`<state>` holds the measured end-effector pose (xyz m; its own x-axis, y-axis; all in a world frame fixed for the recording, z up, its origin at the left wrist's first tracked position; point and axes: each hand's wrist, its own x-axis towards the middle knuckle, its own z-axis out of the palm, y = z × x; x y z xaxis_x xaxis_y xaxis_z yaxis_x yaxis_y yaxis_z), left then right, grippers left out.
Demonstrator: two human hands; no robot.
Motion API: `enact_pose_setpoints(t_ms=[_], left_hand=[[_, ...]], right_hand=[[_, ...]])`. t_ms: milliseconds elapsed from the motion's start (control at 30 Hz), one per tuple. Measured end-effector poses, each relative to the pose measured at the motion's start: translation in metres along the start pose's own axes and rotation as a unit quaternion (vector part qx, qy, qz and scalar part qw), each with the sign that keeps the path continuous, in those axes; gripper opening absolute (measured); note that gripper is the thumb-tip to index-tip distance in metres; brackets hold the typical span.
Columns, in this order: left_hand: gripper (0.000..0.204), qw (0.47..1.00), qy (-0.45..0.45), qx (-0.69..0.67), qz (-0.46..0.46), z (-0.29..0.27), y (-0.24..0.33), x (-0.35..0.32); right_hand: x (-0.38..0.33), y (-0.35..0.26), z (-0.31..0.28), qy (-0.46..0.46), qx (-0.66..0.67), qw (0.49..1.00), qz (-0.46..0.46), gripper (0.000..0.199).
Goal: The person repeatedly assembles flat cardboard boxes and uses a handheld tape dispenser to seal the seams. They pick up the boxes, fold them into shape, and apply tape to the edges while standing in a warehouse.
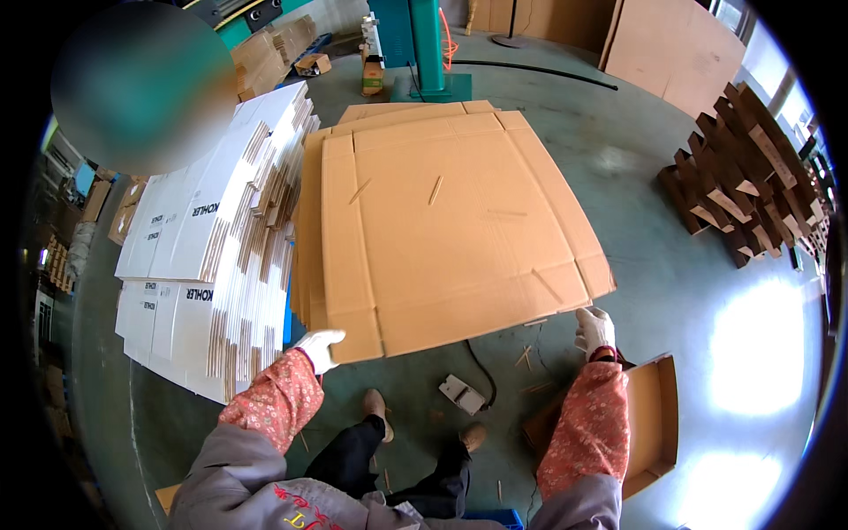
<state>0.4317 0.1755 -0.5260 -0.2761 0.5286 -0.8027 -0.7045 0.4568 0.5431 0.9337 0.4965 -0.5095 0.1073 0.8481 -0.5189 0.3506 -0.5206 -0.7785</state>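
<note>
A large brown cardboard sheet, creased along its borders, lies tilted over a stack of similar sheets. Its near left corner is pinched in my white-gloved left hand, with the thumb side against the edge. At the near right corner, my gloved right hand has its fingers curled at the edge and closed on it. Several thin cardboard slivers rest on the sheet's surface. Flowered red sleeve covers show on both my forearms.
White folded cartons stand in tall piles on the left. A teal machine column rises behind the stack. A foot pedal with a black cable lies near my shoes. An open cardboard box sits at right, and brown cardboard pieces are piled farther off.
</note>
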Motion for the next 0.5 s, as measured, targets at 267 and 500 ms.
enact_pose_setpoints(t_ms=[267, 500], left_hand=[[0.025, 0.948, -0.113, 0.048, 0.295, 0.202, 0.093, -0.209], [0.050, 0.868, -0.159, 0.025, 0.469, 0.193, 0.084, -0.349]], right_hand=[[-0.205, -0.098, 0.010, -0.168, 0.489, 0.852, 0.083, 0.079], [-0.262, -0.168, -0.020, -0.210, 0.529, 0.822, 0.037, 0.032]])
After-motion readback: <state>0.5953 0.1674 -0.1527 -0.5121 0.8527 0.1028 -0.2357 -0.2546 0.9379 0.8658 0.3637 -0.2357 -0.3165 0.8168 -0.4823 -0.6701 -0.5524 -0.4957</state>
